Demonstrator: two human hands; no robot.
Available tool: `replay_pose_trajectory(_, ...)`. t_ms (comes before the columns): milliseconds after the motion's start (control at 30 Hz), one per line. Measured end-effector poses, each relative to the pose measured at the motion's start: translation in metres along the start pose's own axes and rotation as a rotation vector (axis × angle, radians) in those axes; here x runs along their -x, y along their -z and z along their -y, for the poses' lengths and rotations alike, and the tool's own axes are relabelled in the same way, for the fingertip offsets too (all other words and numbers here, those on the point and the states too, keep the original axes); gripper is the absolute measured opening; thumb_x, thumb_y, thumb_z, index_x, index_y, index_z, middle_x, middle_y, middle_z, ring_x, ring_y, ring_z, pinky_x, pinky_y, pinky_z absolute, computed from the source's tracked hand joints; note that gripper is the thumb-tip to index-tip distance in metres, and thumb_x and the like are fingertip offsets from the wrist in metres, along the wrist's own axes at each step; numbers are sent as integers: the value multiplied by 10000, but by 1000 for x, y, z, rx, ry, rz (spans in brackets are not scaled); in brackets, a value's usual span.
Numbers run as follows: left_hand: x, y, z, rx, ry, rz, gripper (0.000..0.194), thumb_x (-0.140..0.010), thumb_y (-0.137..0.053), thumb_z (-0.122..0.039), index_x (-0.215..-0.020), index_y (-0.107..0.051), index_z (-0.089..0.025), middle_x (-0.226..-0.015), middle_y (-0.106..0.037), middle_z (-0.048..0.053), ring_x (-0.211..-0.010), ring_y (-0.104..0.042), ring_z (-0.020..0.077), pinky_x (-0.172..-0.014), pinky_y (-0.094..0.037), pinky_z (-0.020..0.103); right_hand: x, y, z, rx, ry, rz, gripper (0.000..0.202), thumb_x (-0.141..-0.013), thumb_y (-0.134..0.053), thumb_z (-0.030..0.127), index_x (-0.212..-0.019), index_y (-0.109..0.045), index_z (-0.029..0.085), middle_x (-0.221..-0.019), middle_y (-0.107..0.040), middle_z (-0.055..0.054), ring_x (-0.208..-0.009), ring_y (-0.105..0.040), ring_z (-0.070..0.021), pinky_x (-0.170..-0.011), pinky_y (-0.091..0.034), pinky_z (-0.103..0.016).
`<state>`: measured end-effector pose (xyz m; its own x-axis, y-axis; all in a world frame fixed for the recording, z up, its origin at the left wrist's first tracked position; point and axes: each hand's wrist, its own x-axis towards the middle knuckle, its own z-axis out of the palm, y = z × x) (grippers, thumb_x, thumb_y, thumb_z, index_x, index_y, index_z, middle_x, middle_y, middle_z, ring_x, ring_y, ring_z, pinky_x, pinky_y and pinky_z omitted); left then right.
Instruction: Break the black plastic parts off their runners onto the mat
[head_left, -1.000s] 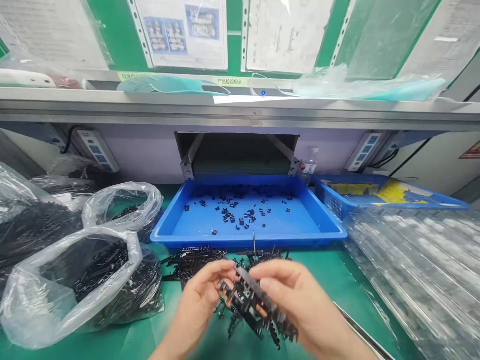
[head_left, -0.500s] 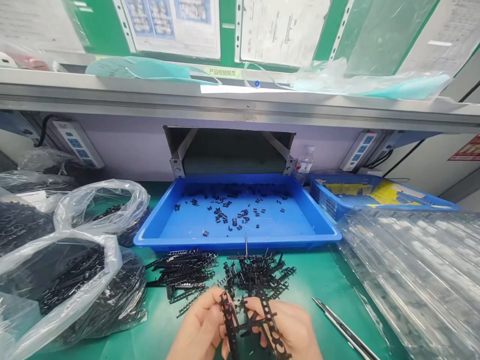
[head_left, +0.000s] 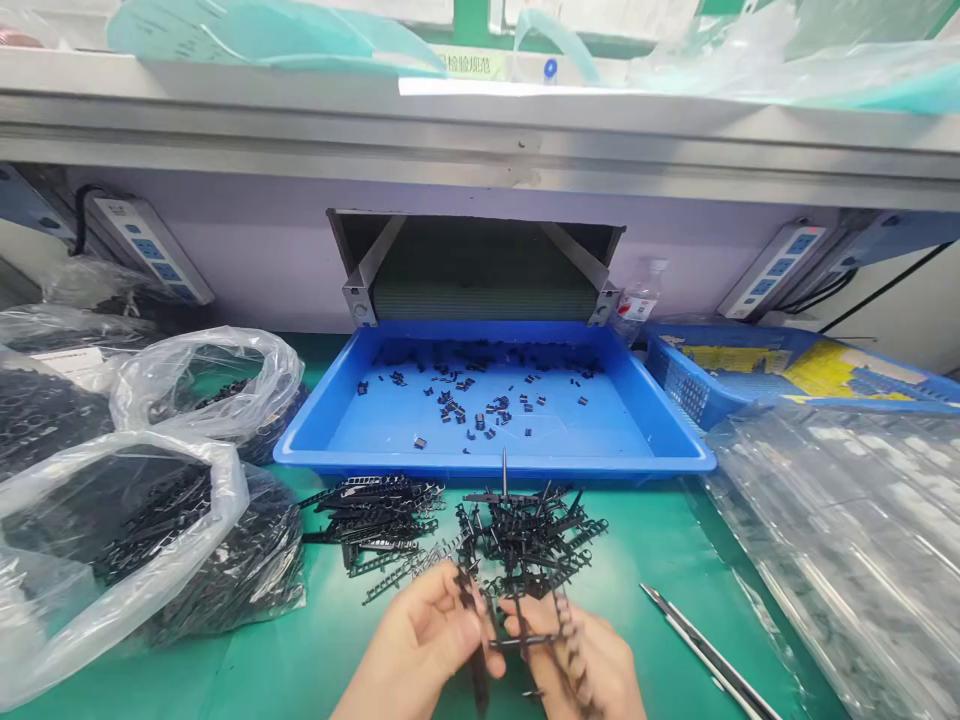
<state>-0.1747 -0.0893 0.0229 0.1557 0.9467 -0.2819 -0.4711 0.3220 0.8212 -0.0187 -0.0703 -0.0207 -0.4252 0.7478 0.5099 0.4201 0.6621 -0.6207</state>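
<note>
One blk strip (head_left: 478, 675) is being pinched, near ctr, by L hand (head_left: 420, 645), nearly closed; R hand (head_left: 600, 655), just right, half curled, is holding a blk barred pc (head_left: 525, 641). Parts pile (head_left: 532, 535) is lying beyond; blue tray (head_left: 375, 460) is sitting far.

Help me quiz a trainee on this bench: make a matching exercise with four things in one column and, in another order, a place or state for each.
Things:
1. Left hand
2. Bottle
3. Blue tray
4. Long thin tool

Places and states:
A. On the green mat, right of the right hand
B. Gripping a black strip
C. By the back wall, right of the opening
D. Scattered with small black pieces

Pairs: 1-B; 2-C; 3-D; 4-A
</note>
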Motion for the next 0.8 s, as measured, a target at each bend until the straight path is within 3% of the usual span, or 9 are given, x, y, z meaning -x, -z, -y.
replay_pose_trajectory(67,-2,2,-5,52,-18,-50,272,-724,-611,-393,-706,-480,-155,-635,-490,-3,-585,-477,106,-579,-402,223,1,-1,-1,13,-36,-27,213,-867,-408,214,-1023,-546,259,-798,-615,-40,-666,-593,-178,-544,-493,-229)
replay_pose_trajectory(133,-5,8,-9,102,25,-9,230,-772,-558,-362,-714,-449,-168,-591,-433,-29,-477,-403,66,-472,-371,183,1,0,0,-35,-59,32,196,-871,-397,178,-1014,-520,231,-795,-608,-36,-651,-581,-155,-572,-484,-216)
replay_pose_trajectory(267,-6,22,-17,46,184,163,318,-725,-610,-402,-690,-415,-154,-557,-366,-59,-354,-127,-13,-323,-87,120,-1,-4,6,-70,74,180,286,-922,-252,241,-906,-534,195,-676,-556,-30,-546,-527,-126,-488,-405,-212)
replay_pose_trajectory(433,-3,27,-19,-108,348,284,495,-545,-704,-525,-690,-434,-137,-531,-416,-43,-360,-137,-20,-328,-42,134,2,-12,6,89,179,271,552,-933,-56,314,-675,-523,175,-556,-458,-16,-420,-399,-113,-395,-251,-243)
replay_pose_trajectory(600,-3,28,-11,-116,399,385,496,-542,-705,-526,-641,-403,-146,-461,-388,-52,-330,-191,-3,-334,-63,150,-9,-3,13,45,217,373,533,-942,-72,303,-646,-494,166,-522,-411,3,-396,-343,-106,-375,-203,-248)
replay_pose_trajectory(700,-5,31,-17,-181,254,255,431,-621,-657,-502,-650,-427,-138,-521,-436,-21,-370,-232,16,-338,-116,142,-13,5,17,-54,181,344,469,-942,-122,301,-728,-515,158,-589,-488,-11,-463,-429,-103,-427,-290,-237)
replay_pose_trajectory(800,-10,40,-34,-39,-35,56,336,-675,-611,-394,-597,-393,-150,-528,-381,-37,-409,-236,41,-353,-189,147,-9,14,16,-142,124,143,321,-926,-284,303,-743,-510,168,-590,-504,7,-498,-465,-98,-502,-347,-230)
